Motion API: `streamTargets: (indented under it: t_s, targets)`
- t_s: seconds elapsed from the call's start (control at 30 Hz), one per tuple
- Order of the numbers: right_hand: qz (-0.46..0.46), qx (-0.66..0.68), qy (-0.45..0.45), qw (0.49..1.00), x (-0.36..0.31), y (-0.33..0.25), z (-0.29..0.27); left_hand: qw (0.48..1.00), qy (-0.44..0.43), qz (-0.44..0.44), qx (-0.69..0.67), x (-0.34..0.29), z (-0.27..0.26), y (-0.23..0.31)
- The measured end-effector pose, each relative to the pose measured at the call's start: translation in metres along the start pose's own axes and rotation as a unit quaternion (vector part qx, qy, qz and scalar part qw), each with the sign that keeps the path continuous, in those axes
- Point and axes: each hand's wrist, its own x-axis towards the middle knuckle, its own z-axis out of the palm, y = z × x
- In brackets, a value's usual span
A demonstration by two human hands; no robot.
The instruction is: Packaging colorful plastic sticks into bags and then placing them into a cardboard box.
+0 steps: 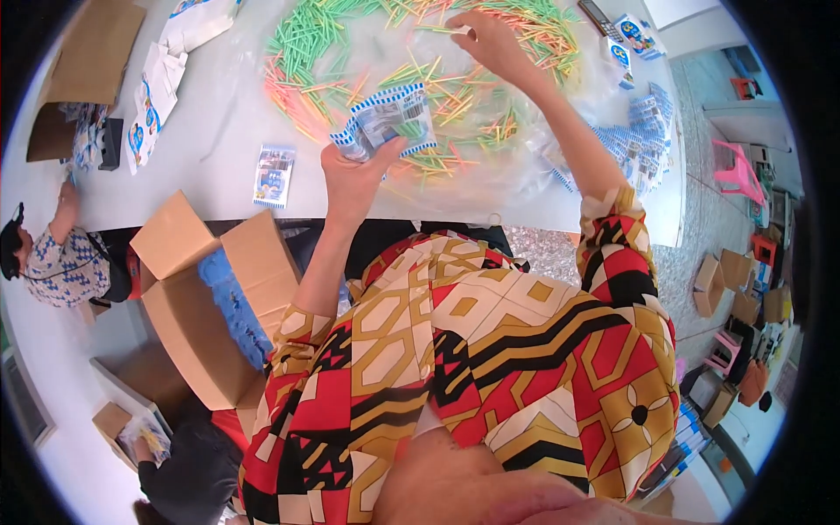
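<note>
Crinkled white-and-blue packet point(391, 115), blue-striped edges, green patch

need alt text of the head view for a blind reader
A person's left hand holds a blue-and-white packet above a white table, while the right hand is over loose green, yellow and pink sticks. More packets are heaped to the right, and an open cardboard box is to the left.

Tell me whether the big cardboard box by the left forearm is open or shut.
Open: the cardboard box has its flaps spread, and blue contents show inside.
</note>
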Motion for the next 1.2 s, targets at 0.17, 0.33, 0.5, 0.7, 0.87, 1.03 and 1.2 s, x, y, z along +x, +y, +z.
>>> streamTargets:
  t_s: [0.17,0.33,0.5,0.7,0.87,1.03,1.2]
  targets:
    - [-0.03,-0.152,-0.14,0.978,0.033,0.05,0.047,0.998,0.035,0.03,0.048,0.003,-0.01,-0.001]
    - [-0.011,-0.152,-0.163,0.975,0.048,0.031,0.068,0.997,0.04,0.036,0.062,0.003,-0.016,0.0]
    - [-0.081,-0.176,-0.146,0.97,0.036,0.05,0.063,0.996,0.025,0.05,0.076,0.006,-0.013,-0.002]
    - [0.102,0.149,-0.065,0.981,0.031,-0.043,-0.02,0.993,0.04,0.061,0.092,0.004,-0.016,-0.005]
    - [0.108,0.47,-0.059,0.874,0.011,-0.111,-0.079,0.986,0.044,0.1,0.128,0.007,-0.011,-0.011]
    - [-0.243,0.669,-0.019,0.702,0.004,-0.125,-0.079,0.984,0.024,0.119,0.133,0.008,0.002,-0.012]
    - [-0.022,0.304,-0.062,0.95,-0.009,-0.172,-0.121,0.98,0.031,0.132,0.144,0.004,0.001,-0.013]
